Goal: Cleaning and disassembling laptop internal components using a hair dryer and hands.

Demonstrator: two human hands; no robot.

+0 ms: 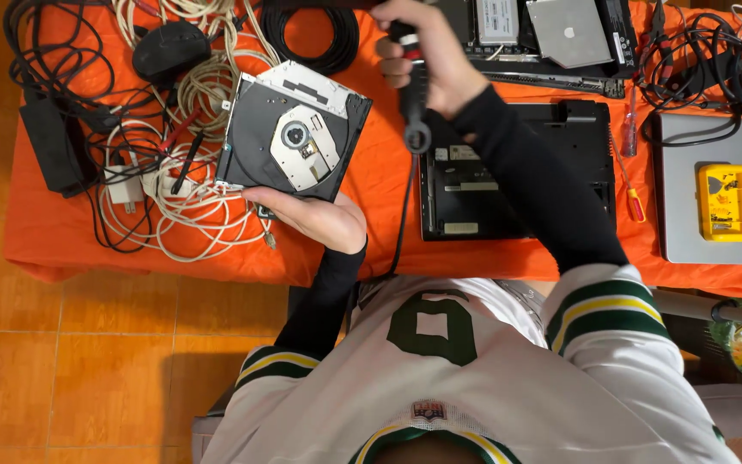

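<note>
White jersey sleeves with green and yellow stripes sit closest to the lens, above the orange table (388, 172). At the far left a tangle of cables (165, 146) and a black power brick (49, 142) lie on the cloth. Next comes the disc drive (289, 133), lifted off the table and tilted, its tray side up; the left hand (315, 219) grips its lower edge, thumb on top and fingers underneath. To its right, the right hand (427, 64) is closed around a black-handled tool (412, 90) whose cord hangs down, held above the opened laptop base (517, 172). Small screwdrivers (631, 167) and a silver laptop (714, 189) with a yellow part on it lie further right. To work well here, I judge the drive should be kept steady by its edges, clear of the exposed lens, with the tool brought in squarely.
</note>
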